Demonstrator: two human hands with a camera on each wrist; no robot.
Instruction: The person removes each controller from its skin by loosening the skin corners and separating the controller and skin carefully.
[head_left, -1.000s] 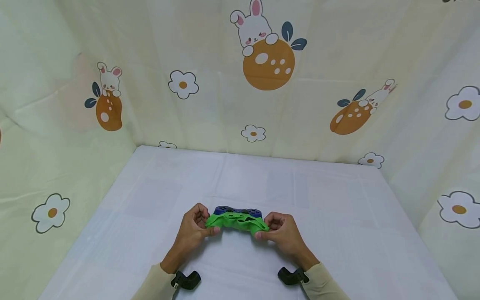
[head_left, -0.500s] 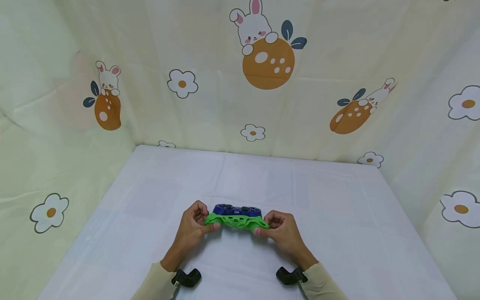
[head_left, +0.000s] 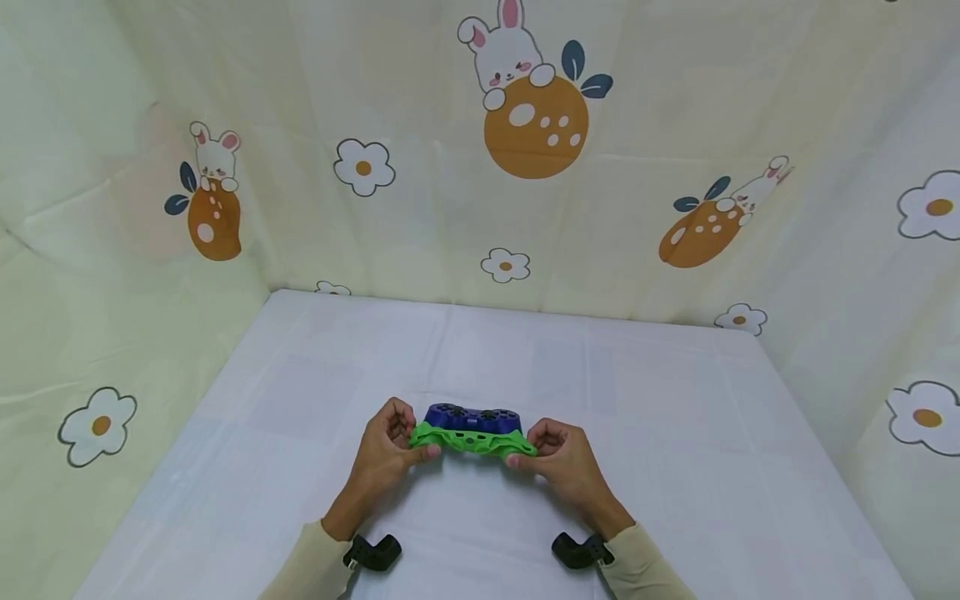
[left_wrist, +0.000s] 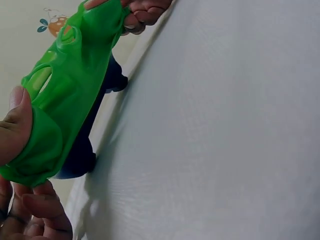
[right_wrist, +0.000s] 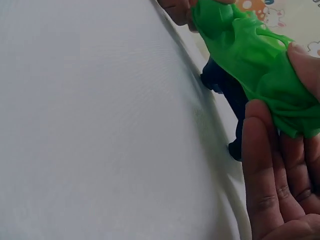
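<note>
You've got your left hand (head_left: pixel 382 447) and right hand (head_left: pixel 567 464) nearly closed, fingers pinching either end of that green cover (head_left: pixel 471 442), blue controller (head_left: pixel 474 419) poking out between them, far side.

Cream curtain (head_left: pixel 420 83) w/ bunny & flower prints (head_left: pixel 364 167) behind wht tbl (head_left: pixel 660 450)

controller (head_left: pixel 474 419): partly hidden by green cover (head_left: pixel 474 445) | left wrist view: left hand (head_left: pixel 381 458) cropped
</note>
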